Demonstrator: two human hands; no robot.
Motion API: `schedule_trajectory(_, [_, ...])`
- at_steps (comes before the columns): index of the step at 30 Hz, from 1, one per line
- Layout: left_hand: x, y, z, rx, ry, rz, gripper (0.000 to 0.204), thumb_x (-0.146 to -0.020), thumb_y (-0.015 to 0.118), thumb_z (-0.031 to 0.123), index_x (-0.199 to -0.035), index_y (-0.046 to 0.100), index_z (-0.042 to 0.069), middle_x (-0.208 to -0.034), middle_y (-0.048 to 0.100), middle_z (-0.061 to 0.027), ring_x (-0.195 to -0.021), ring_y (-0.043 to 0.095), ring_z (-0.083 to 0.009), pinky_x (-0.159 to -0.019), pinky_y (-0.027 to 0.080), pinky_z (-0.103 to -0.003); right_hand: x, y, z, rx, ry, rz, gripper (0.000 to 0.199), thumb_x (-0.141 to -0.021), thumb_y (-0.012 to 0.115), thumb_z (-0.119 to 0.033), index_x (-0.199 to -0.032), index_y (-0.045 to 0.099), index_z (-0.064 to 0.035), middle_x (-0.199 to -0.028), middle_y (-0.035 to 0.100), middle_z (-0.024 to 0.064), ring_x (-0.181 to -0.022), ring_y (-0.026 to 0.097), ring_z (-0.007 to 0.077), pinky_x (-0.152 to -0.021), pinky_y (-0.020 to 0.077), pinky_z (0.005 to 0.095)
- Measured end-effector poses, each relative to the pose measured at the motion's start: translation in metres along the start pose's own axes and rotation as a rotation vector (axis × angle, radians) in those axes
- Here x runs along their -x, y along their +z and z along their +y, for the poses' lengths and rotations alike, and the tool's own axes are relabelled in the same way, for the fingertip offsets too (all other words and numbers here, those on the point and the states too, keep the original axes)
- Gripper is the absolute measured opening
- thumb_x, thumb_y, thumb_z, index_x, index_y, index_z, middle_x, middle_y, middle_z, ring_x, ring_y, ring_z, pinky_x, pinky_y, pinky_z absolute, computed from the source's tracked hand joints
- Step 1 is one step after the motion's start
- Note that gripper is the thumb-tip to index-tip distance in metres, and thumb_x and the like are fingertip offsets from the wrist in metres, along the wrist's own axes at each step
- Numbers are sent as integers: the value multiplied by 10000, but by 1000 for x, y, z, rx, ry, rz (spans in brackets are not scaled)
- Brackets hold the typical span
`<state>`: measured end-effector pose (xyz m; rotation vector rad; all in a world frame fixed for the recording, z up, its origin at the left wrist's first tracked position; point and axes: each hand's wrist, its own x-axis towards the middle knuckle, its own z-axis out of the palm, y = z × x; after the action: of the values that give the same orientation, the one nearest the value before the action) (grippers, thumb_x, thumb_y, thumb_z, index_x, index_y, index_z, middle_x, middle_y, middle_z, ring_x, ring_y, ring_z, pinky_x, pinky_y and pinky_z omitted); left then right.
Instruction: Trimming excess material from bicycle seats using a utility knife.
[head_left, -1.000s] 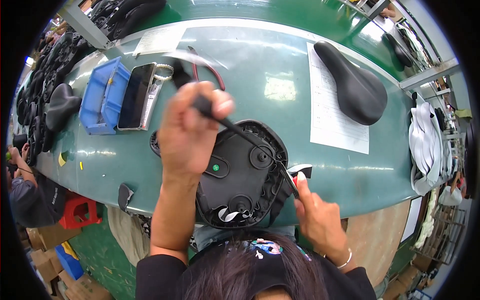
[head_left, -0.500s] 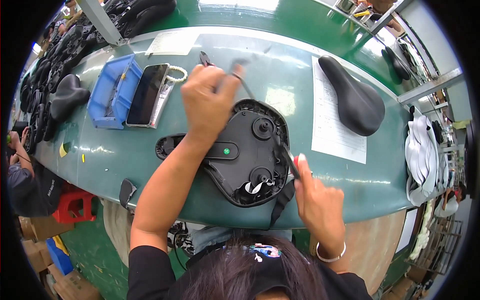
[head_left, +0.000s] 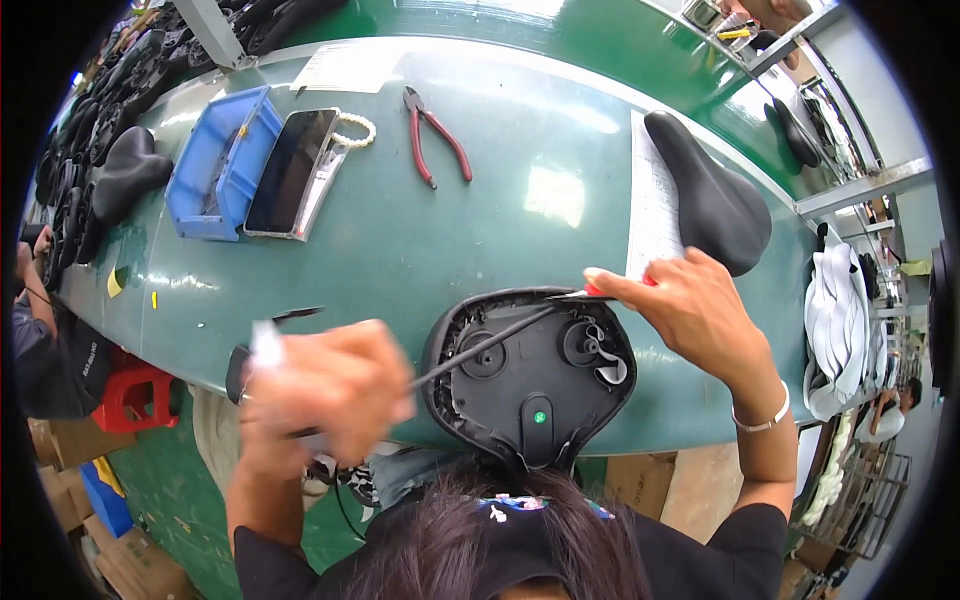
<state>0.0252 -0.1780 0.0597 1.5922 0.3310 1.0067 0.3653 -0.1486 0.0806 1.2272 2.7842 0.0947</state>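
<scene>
An upturned black bicycle saddle (head_left: pixel 507 394) lies at the table's near edge, its plastic underside showing and its nose toward me. My left hand (head_left: pixel 335 395), blurred, is closed to the left of the saddle. From it a thin dark strip (head_left: pixel 480 350) runs taut across to the saddle's far rim. A pale, smeared shape by the left fingers cannot be made out. My right hand (head_left: pixel 700 310) is closed around a red-handled knife (head_left: pixel 598 291), whose thin blade lies at the far rim, close to the strip's end.
Red-handled cutting pliers (head_left: pixel 438 138) lie farther back. Left of them are a phone (head_left: pixel 292 172) and a blue bin (head_left: pixel 222 165). Another black saddle (head_left: pixel 712 195) rests on a paper sheet at the right. Many saddles (head_left: pixel 128 172) are piled at the left, where a person sits.
The saddle has turned so its nose points toward me instead of left. My left hand has swung from the far side to the near left. My right hand has moved farther up.
</scene>
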Motion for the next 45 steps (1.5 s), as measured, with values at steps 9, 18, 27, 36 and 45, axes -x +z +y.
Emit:
schedule_trajectory(9, [-17, -100, 22, 1209, 467, 296, 72, -811, 478, 27, -765, 519, 64, -641, 533, -46, -537, 518, -95, -624, 380, -281, 73, -22, -71, -80, 395, -131, 475, -849, 603, -129, -1314, 510, -103, -535, 450, 49, -408, 448, 208, -428, 319, 344])
schedule_trajectory(18, [-129, 33, -96, -351, 195, -458, 274, -823, 685, 289, -796, 587, 34, -966, 627, -86, -953, 557, -235, -794, 432, -361, 73, -11, -57, -146, 350, -87, 448, -849, 617, -145, -1286, 529, -97, -527, 449, 32, -399, 466, 208, -422, 345, 346])
schedule_trajectory(27, [-172, 46, -49, 561, 21, 339, 283, -937, 495, 220, -700, 455, 72, -623, 437, -5, -506, 380, -102, -499, 354, -240, 113, 10, -110, -364, 688, -76, 541, -853, 614, -124, -1354, 430, -38, -668, 603, 132, -519, 568, 303, -482, 417, 394])
schedule_trajectory(36, [-119, 14, -44, -948, 142, 735, 105, -801, 532, 20, -902, 560, 38, -788, 557, -28, -661, 515, -128, -609, 434, -295, 130, 38, -132, -1366, 1094, 230, 465, -903, 586, -157, -1324, 432, -35, -728, 661, 96, -504, 602, 152, -486, 474, 282])
schedule_trajectory(45, [-114, -20, -104, -239, -681, 541, 265, -863, 657, 305, -917, 576, 59, -777, 570, 1, -737, 545, -110, -662, 429, -257, 120, 65, -80, -1143, 1232, 879, 327, -869, 628, -96, -1155, 482, -38, -782, 483, -11, -598, 453, 53, -516, 407, 207])
